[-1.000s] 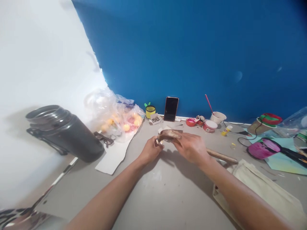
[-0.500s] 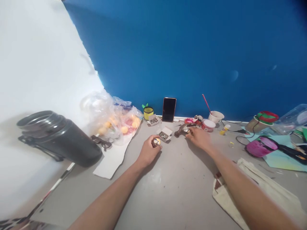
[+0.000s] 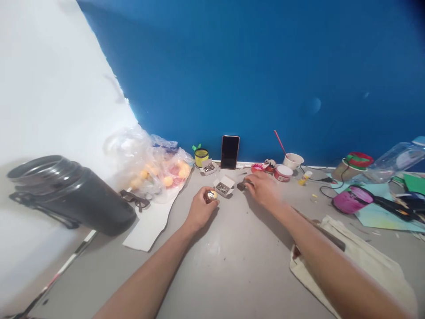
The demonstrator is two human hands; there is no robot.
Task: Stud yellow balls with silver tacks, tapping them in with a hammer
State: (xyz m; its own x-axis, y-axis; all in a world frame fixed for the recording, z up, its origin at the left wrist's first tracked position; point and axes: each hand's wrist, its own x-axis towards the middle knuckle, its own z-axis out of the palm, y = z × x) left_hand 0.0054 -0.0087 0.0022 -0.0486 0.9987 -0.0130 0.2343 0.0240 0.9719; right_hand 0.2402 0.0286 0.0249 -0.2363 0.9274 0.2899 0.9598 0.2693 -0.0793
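My left hand [image 3: 201, 207] is closed around a small round ball [image 3: 211, 196], whose top shows shiny silvery pieces and some yellow. Just beyond it stands an open white box [image 3: 224, 186] of small metal pieces that look like tacks. A similar box [image 3: 208, 168] sits farther back. My right hand [image 3: 264, 189] is closed over the dark metal head [image 3: 241, 186] of what looks like a hammer; its fingers cover much of that head. A wooden handle [image 3: 327, 235] shows beyond my right forearm, lying over a cream cloth bag.
A dark flask [image 3: 86, 195] leans at left, beside a plastic bag of orange balls [image 3: 168, 180]. A phone [image 3: 230, 152] stands against the blue wall. At right are a paper cup [image 3: 294, 161], a red tub [image 3: 283, 173], a pink roll [image 3: 352, 199] and the cloth bag [image 3: 375, 270].
My right hand has moved left over the hammer head, covering more of it. The wooden handle now shows past my forearm. My left hand still holds the ball; the view has shifted slightly.
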